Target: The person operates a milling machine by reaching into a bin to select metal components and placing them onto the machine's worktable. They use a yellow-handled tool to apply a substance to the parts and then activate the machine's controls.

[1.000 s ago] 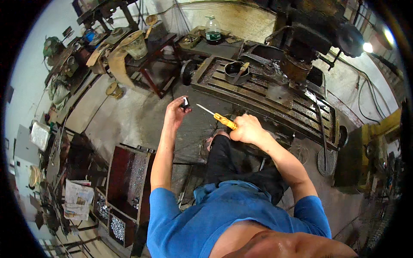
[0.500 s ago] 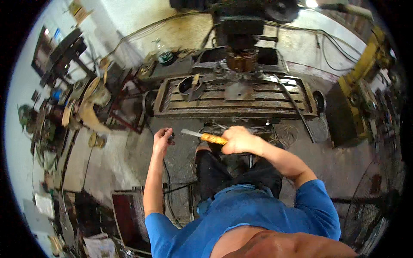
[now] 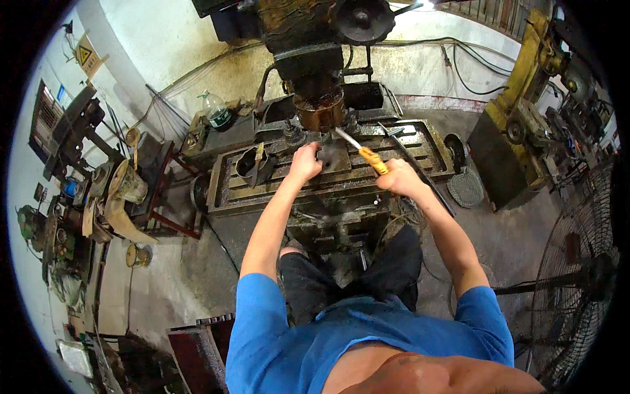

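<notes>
In my right hand [image 3: 398, 178] is a yellow-handled tool [image 3: 371, 159] with a narrow grey metal blade. Its blade points up and left, toward the area beneath the machine's round spindle head [image 3: 319, 110]. My left hand [image 3: 306, 164] reaches over the slotted machine table [image 3: 230, 197], fingers curled beside a flat metal plate [image 3: 338, 161]. Something small and dark shows at its fingertips, too small to name. Whether these fingers touch the plate I cannot tell. A dark round pot [image 3: 247, 165] with a stick across it sits on the table, left of my left hand.
A long dark bar [image 3: 413, 157] slants across the table's right side. Behind stands a clear plastic bottle [image 3: 216, 110]. A yellow-green machine [image 3: 508, 141] is at the right, with a large wire-caged fan [image 3: 571, 256] nearer. A bucket [image 3: 131, 184] stands at the left.
Both hands have moved forward, from in front of the machine to over its table. The yellow-handled tool stays in my right hand, its blade now pointing farther upward. The view has shifted.
</notes>
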